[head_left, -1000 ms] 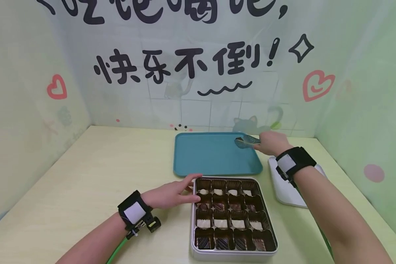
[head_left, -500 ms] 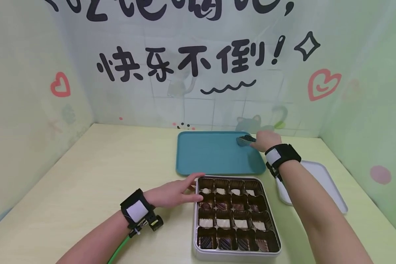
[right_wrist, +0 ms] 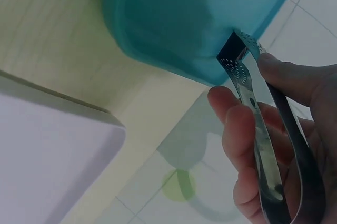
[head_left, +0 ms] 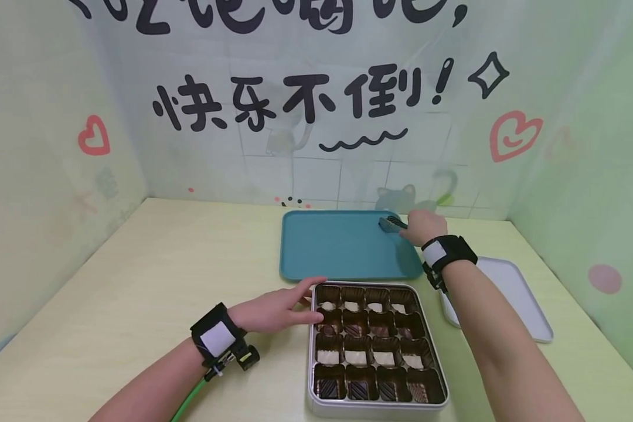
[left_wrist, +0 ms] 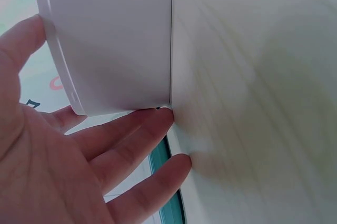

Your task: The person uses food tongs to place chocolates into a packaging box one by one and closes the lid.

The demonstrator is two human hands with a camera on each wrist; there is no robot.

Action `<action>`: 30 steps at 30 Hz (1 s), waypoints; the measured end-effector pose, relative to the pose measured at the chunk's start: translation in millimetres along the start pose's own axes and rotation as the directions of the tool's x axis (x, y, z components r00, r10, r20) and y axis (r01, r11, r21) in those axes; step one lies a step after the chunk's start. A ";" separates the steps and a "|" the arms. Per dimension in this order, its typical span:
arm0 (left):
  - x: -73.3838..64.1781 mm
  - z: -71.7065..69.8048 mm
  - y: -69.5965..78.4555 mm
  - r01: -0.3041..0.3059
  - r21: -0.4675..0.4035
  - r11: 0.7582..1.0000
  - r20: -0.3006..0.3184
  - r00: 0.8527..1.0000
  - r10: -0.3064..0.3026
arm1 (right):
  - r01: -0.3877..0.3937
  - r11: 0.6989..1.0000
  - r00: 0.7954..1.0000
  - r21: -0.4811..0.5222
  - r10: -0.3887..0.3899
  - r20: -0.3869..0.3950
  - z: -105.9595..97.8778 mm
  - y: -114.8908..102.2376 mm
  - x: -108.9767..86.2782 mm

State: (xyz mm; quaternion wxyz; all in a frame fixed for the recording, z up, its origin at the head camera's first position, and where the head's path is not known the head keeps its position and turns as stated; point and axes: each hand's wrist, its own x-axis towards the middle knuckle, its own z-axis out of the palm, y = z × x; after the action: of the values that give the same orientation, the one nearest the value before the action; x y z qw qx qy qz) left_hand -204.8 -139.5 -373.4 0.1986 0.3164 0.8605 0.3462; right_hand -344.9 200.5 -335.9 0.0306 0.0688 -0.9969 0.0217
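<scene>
My right hand (head_left: 424,225) grips metal tongs (right_wrist: 263,129) with perforated heads, over the far right corner of the teal tray (head_left: 337,249). Between the heads, down at the tray's surface in the right wrist view, is a small dark piece (right_wrist: 229,50) that looks like a chocolate. A silver tin (head_left: 380,409) with a brown divided insert stands in front of the tray, holding white and dark chocolates in its compartments. At the tin's far left corner rests my left hand (head_left: 274,310), thumb on the rim and straight fingers spread along the side (left_wrist: 110,40).
A white tray (head_left: 511,287) lies on the right of the pale wooden table (head_left: 153,281), partly hidden by my right forearm. A printed cloth wall (head_left: 306,140) closes off the back, with more cloth at both sides.
My right hand has moved slightly left with the tongs, and the tongs' heads now look closer to the teal tray. My left hand stays at the tin.
</scene>
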 end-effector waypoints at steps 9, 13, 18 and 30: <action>0.4 1.3 0.2 -0.005 0.003 1.000 0.001 1.000 0.005 | 0.113 0.985 0.992 0.128 -0.119 0.037 -21.0 16.4 -37.4; 0.2 0.5 1.2 -0.007 0.011 1.000 -0.003 1.000 0.007 | 0.179 0.971 0.981 0.162 -0.189 0.049 -40.5 24.0 -64.4; 1.3 -0.3 2.4 -0.019 0.016 1.000 -0.010 1.000 0.020 | 0.272 0.952 0.959 0.140 -0.280 0.035 -67.4 28.5 -106.2; 2.0 0.4 1.9 -0.015 0.001 1.000 -0.004 1.000 0.015 | 0.469 0.881 0.883 0.054 -0.468 -0.037 -88.5 30.2 -207.3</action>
State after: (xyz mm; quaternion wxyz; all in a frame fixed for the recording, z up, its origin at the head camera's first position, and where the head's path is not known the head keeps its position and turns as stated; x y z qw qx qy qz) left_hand -205.3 -136.9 -372.6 0.1942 0.3222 0.8588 0.3479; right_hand -139.0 262.7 -262.0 0.0444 0.3082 -0.9492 0.0451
